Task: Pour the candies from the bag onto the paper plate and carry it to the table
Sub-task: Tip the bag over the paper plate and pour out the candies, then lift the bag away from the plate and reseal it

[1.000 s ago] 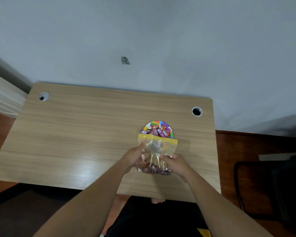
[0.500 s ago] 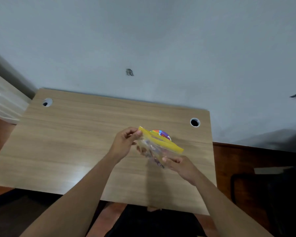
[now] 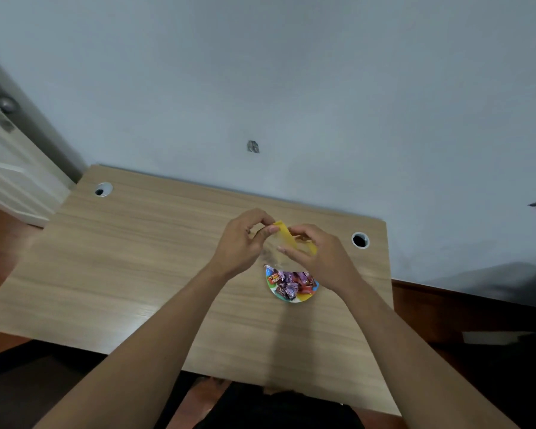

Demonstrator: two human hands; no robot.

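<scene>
Since a second ago the clear, yellow-topped plastic bag has emptied and been lifted higher by the left hand and right hand, leaving the wrapped candies piled on the colourful round paper plate (previously half hidden behind it).

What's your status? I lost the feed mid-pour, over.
Left hand and right hand both pinching the bag by its yellow strip. Bag looks empty. Candies piled on the paper plate, plate on the desk. Nothing blocking the plate.
</scene>
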